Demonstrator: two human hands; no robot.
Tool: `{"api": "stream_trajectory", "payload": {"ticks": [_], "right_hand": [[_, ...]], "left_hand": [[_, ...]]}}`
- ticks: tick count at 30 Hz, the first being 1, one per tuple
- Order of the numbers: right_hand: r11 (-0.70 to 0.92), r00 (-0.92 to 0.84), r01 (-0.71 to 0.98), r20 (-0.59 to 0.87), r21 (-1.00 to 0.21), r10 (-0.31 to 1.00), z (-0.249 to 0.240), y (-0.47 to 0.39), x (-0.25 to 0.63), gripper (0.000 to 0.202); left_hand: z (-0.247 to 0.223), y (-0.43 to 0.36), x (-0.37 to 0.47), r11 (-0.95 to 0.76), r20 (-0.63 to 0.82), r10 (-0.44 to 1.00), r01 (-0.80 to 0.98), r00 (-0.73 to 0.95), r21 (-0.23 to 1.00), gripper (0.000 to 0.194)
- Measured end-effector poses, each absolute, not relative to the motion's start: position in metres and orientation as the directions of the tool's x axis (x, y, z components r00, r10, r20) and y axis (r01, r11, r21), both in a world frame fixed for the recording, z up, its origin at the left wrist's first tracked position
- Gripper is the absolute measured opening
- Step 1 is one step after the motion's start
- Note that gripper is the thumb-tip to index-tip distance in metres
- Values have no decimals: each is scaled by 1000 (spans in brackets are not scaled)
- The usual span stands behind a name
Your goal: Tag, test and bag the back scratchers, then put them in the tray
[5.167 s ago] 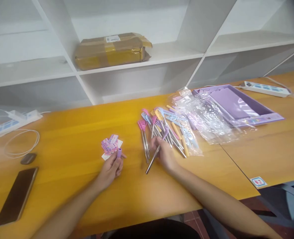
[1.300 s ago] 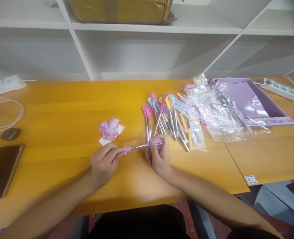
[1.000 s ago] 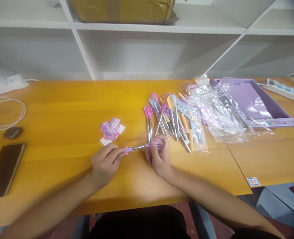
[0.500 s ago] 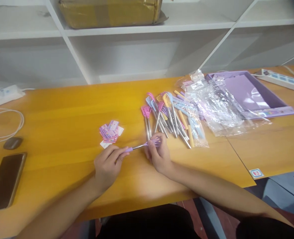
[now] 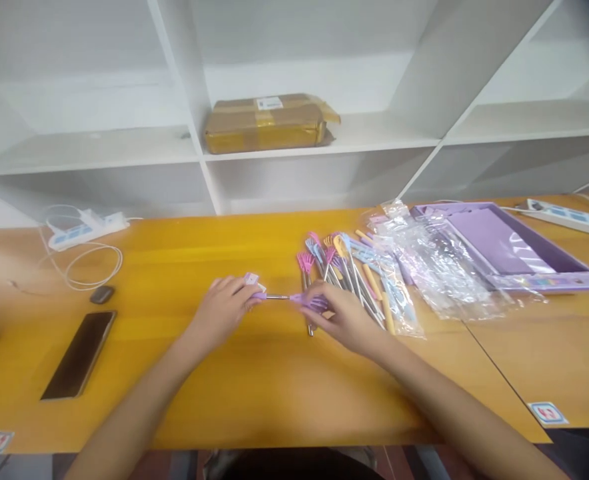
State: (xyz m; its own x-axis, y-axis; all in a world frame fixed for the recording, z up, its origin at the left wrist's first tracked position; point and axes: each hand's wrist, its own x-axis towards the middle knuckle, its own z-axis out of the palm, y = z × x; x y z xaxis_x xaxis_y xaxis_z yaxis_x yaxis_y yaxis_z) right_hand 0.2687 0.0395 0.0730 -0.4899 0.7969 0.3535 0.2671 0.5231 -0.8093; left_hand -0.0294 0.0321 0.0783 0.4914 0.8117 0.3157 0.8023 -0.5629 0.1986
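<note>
Between my hands a small purple scratcher [image 5: 277, 297] lies level, with a silver rod, a purple handle and a claw-like head. My left hand [image 5: 227, 303] is closed round its handle end. The fingers of my right hand [image 5: 342, 313] are closed on the purple head. Small printed cards [image 5: 252, 279] show only in part behind my left hand. Just beyond my right hand lie several scratchers [image 5: 342, 247] with pink, blue and yellow heads and silver rods. Yellow handles [image 5: 372, 281] and bagged blue ones [image 5: 394, 293] lie beside them.
Clear plastic bags [image 5: 439, 267] overlap a purple box [image 5: 514, 240] at the right. A phone [image 5: 79, 355], a small dark object [image 5: 102, 294], a white cable and a power strip [image 5: 89, 230] lie left. A taped carton [image 5: 269, 123] sits on the shelf behind; another strip [image 5: 574, 217] is far right.
The view has tilted up and shifted left, showing more shelf. Both hands still hold the purple scratcher, now more level, and my left hand now covers most of the cards.
</note>
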Motion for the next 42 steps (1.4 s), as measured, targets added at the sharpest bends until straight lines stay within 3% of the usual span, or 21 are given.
{"api": "stream_trajectory", "payload": {"ticks": [2, 5, 7, 10, 13, 16, 19, 21, 24, 26, 29, 32, 35, 37, 39, 42], "right_hand": [[618, -506, 268, 438, -739, 743, 107, 46, 279, 16], [583, -455, 128, 475, -802, 753, 148, 48, 286, 21], [556, -382, -1, 514, -831, 768, 162, 48, 283, 23], [642, -224, -69, 639, -764, 736, 169, 54, 276, 22], [750, -232, 105, 718, -653, 657, 169, 68, 273, 18], [813, -347, 333, 740, -478, 577, 166, 85, 275, 8], [847, -464, 471, 746, -248, 477, 159, 98, 275, 21], [842, -516, 515, 728, -158, 452, 153, 102, 273, 23], [791, -445, 578, 735, -202, 513, 149, 100, 269, 23], [756, -392, 595, 722, -273, 570, 149, 97, 267, 22], [811, -502, 520, 672, -268, 544, 152, 91, 266, 16], [847, -580, 478, 640, -233, 503, 156, 85, 265, 24], [808, -549, 508, 611, -298, 570, 159, 80, 263, 18], [797, -513, 509, 628, -326, 585, 159, 78, 259, 15], [832, -498, 487, 698, -265, 514, 158, 80, 259, 18], [871, -484, 485, 807, -74, 338, 157, 92, 278, 27]], "left_hand": [[114, 32, -23, -607, 253, 787, 780, 563, 154, 29], [167, 23, -8, -622, 251, 778, 764, 577, 172, 29], [190, 16, 2, -616, 321, 772, 770, 549, 165, 27], [202, 10, 12, -600, 470, 722, 798, 508, 58, 24], [196, 19, 13, -520, 519, 701, 848, 490, -99, 20], [188, 33, 8, -460, 481, 741, 876, 469, -145, 19], [186, 43, 3, -468, 401, 798, 882, 450, -57, 22], [187, 45, 1, -475, 337, 838, 878, 430, 60, 27], [186, 45, -2, -470, 276, 866, 867, 417, 164, 35], [184, 45, -3, -475, 295, 858, 868, 421, 145, 38], [179, 45, -2, -513, 365, 814, 854, 452, 87, 36], [177, 44, 4, -556, 478, 707, 827, 522, -81, 30], [174, 43, 16, -524, 564, 583, 801, 585, -289, 22], [172, 43, 26, -512, 593, 532, 787, 604, -343, 19], [171, 45, 30, -522, 619, 502, 782, 604, -341, 21], [175, 54, 7, -528, 663, 500, 803, 557, -276, 27]]}}
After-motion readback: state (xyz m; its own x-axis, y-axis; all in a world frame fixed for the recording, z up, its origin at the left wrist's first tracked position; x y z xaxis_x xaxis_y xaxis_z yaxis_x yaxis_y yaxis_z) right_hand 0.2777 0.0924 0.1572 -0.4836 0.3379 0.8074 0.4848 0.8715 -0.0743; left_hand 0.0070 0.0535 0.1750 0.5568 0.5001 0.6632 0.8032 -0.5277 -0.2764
